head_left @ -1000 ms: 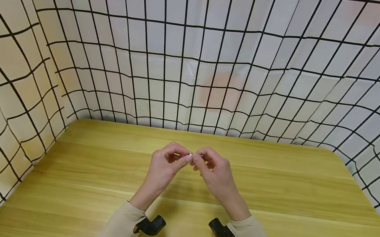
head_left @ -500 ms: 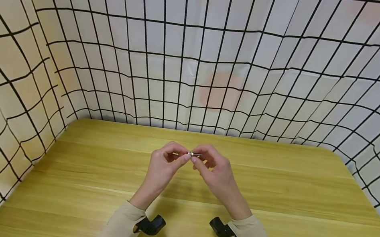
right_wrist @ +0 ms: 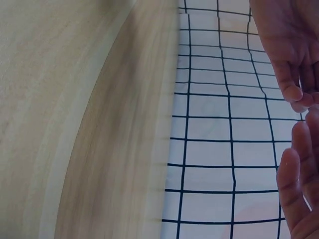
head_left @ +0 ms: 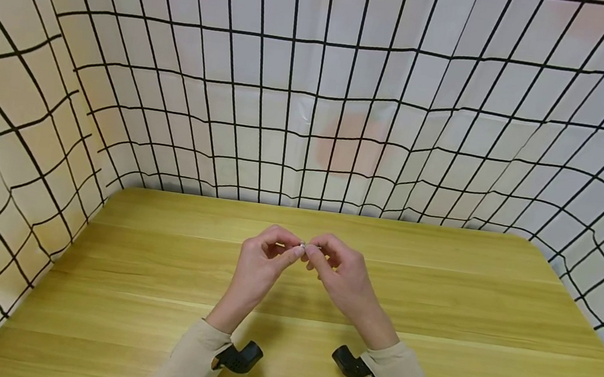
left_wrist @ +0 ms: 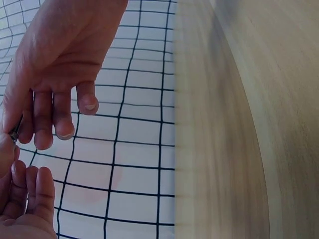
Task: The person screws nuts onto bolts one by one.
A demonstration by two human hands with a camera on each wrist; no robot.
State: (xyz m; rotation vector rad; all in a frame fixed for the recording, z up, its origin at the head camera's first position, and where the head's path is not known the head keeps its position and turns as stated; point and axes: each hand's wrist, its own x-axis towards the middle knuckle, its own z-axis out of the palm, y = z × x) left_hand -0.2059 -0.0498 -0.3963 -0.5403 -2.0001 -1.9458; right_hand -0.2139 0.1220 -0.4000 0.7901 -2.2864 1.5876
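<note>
Between the fingertips of both hands, over the far middle of the table, is a small silvery metal piece (head_left: 302, 246) with a thin shank pointing right; its exact kind I cannot tell. My left hand (head_left: 261, 263) pinches its left end between thumb and index finger. From the other side my right hand (head_left: 346, 280) pinches the shank, and the thumb hides much of it. In the left wrist view the piece (left_wrist: 15, 133) shows dark and shiny between the fingertips, the other fingers loosely bent. The right wrist view shows both hands' fingers at its right edge, the piece mostly hidden.
A wooden table (head_left: 151, 270) lies under the hands. White cloth (head_left: 267, 106) with a black grid hangs behind it and along both sides. Black wrist cameras, the left one (head_left: 240, 358) and the right one (head_left: 351, 363), stick out from the beige sleeves.
Half a second ago my right fingers sat slightly apart, with more of the shank showing. They have closed over it again, as one second ago. My left hand has barely moved.
</note>
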